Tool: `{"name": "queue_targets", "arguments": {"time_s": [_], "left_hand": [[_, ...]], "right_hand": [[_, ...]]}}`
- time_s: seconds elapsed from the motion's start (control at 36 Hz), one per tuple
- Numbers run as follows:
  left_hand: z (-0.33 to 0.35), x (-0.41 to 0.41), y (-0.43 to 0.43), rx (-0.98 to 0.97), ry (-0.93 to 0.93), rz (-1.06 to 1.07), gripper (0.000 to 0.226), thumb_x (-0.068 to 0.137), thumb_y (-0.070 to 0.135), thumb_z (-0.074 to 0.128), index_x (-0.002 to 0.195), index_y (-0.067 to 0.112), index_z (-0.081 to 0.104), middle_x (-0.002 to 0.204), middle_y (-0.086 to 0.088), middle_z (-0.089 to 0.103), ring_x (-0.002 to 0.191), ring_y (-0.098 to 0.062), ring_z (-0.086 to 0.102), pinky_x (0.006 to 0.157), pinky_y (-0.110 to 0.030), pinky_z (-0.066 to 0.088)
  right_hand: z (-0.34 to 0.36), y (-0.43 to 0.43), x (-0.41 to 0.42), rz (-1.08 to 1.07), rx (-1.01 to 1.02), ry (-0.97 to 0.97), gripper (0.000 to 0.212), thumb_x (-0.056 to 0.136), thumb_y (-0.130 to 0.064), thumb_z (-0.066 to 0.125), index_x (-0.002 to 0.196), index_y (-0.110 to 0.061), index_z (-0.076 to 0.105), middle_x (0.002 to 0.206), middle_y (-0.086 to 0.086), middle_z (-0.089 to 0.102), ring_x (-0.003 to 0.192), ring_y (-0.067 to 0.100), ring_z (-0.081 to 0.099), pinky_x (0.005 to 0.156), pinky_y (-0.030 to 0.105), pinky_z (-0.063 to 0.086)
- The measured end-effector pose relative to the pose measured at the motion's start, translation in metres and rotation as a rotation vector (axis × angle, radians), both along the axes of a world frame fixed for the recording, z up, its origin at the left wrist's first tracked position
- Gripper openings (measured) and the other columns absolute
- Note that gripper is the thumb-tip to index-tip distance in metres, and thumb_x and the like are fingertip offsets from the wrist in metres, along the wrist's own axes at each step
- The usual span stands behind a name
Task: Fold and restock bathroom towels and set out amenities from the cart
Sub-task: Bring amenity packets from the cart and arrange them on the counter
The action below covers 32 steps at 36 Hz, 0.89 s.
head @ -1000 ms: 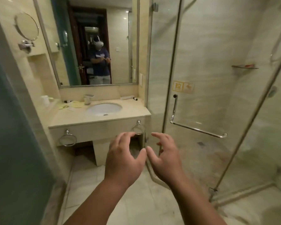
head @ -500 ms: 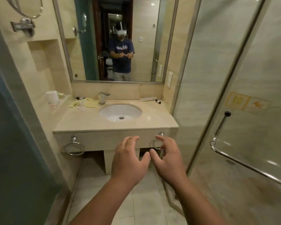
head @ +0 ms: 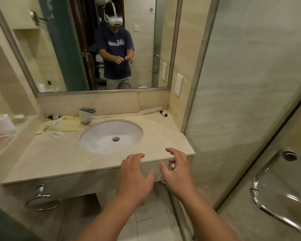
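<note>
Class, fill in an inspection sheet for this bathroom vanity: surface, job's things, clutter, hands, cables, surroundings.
Surface: stone counter with an oval sink set into it.
Job's things: no towels seen; the left towel ring hangs empty. One small bottle lies at the back right and another bottle at the back left.
Clutter: yellow papers and a sachet left of the sink; a cup behind it; a toilet roll on the left ledge.
Hands: left hand open, holding nothing; right hand loosely curled, contents unclear.
Cables: nothing seen.
Surroundings: mirror above; wall socket; glass shower enclosure with a chrome handle to the right.
</note>
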<state>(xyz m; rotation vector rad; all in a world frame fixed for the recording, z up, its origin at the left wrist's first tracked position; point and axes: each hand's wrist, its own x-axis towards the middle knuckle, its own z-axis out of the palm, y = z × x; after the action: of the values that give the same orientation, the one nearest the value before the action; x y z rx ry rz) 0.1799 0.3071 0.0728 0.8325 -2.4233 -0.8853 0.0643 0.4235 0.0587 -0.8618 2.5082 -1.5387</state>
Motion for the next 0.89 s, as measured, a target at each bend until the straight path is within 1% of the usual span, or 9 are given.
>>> {"name": "queue_targets", "arguments": {"time_s": [0.11,0.28,0.42,0.5,0.61,0.72,0.78,0.86,0.89], "left_hand": [[-0.016,-0.064,-0.034,0.024,-0.04,0.013,0.058,0.089,0.04,0.068,0.142,0.029,0.047,0.138,0.013,0.047,0.132,-0.009,0.04,0.106,-0.025,0.037],[-0.044,-0.149,-0.078,0.091,-0.095,0.076,0.062,0.092,0.042,0.066,0.148,0.03,0.043,0.149,0.011,0.045,0.14,-0.012,0.038,0.112,-0.032,0.039],[-0.095,-0.21,-0.108,0.15,-0.14,0.067,0.064,0.094,0.038,0.064,0.152,0.028,0.039,0.156,0.009,0.04,0.144,-0.013,0.032,0.115,-0.03,0.032],[-0.133,-0.247,-0.129,0.127,-0.148,0.072,0.069,0.091,0.032,0.067,0.154,0.024,0.039,0.162,-0.003,0.033,0.147,-0.023,0.029,0.119,-0.039,0.03],[-0.183,-0.293,-0.164,0.045,-0.14,0.088,0.071,0.088,0.025,0.071,0.152,0.021,0.041,0.162,-0.009,0.032,0.142,-0.033,0.036,0.11,-0.053,0.039],[-0.224,-0.335,-0.198,-0.029,-0.283,0.059,0.07,0.09,0.03,0.069,0.152,0.025,0.035,0.163,-0.01,0.028,0.142,-0.033,0.037,0.108,-0.057,0.038],[-0.239,-0.351,-0.21,-0.083,-0.332,0.034,0.071,0.091,0.035,0.069,0.152,0.026,0.034,0.162,-0.012,0.031,0.141,-0.032,0.039,0.108,-0.055,0.039],[-0.249,-0.382,-0.228,-0.152,-0.301,0.021,0.067,0.091,0.036,0.068,0.15,0.023,0.038,0.159,-0.015,0.038,0.141,-0.032,0.042,0.106,-0.052,0.041],[-0.25,-0.395,-0.235,-0.152,-0.287,0.026,0.066,0.092,0.036,0.067,0.15,0.023,0.037,0.159,-0.015,0.037,0.142,-0.032,0.04,0.108,-0.051,0.04]], "right_hand": [[-0.013,-0.04,-0.066,0.008,-0.007,-0.037,0.048,0.092,-0.03,0.069,0.134,-0.043,0.051,0.131,-0.02,0.046,0.106,-0.004,0.053,0.08,0.02,0.047],[-0.039,-0.087,-0.151,0.009,0.028,-0.128,0.05,0.094,-0.031,0.065,0.14,-0.04,0.047,0.135,-0.018,0.042,0.108,-0.002,0.052,0.09,0.024,0.049],[-0.077,-0.127,-0.211,-0.058,0.056,-0.223,0.05,0.095,-0.029,0.064,0.14,-0.041,0.046,0.132,-0.016,0.043,0.105,-0.001,0.053,0.08,0.015,0.044],[-0.105,-0.155,-0.245,-0.102,0.068,-0.27,0.052,0.095,-0.03,0.064,0.141,-0.042,0.042,0.133,-0.015,0.042,0.106,-0.001,0.054,0.087,0.022,0.05],[-0.147,-0.191,-0.286,-0.171,0.112,-0.282,0.061,0.096,-0.027,0.065,0.148,-0.038,0.036,0.142,-0.011,0.035,0.109,0.004,0.053,0.094,0.027,0.051],[-0.195,-0.224,-0.315,-0.22,0.156,-0.275,0.071,0.095,-0.023,0.068,0.154,-0.035,0.03,0.156,-0.01,0.021,0.122,0.017,0.053,0.105,0.031,0.049],[-0.214,-0.241,-0.326,-0.256,0.179,-0.225,0.071,0.094,-0.023,0.069,0.153,-0.036,0.031,0.159,-0.009,0.019,0.12,0.018,0.054,0.104,0.033,0.052],[-0.225,-0.271,-0.346,-0.299,0.179,-0.173,0.07,0.093,-0.025,0.069,0.151,-0.037,0.033,0.158,-0.01,0.021,0.111,0.012,0.056,0.089,0.006,0.046],[-0.225,-0.281,-0.356,-0.302,0.179,-0.172,0.07,0.093,-0.025,0.069,0.151,-0.037,0.033,0.157,-0.012,0.021,0.11,0.01,0.056,0.087,0.003,0.042]]}}
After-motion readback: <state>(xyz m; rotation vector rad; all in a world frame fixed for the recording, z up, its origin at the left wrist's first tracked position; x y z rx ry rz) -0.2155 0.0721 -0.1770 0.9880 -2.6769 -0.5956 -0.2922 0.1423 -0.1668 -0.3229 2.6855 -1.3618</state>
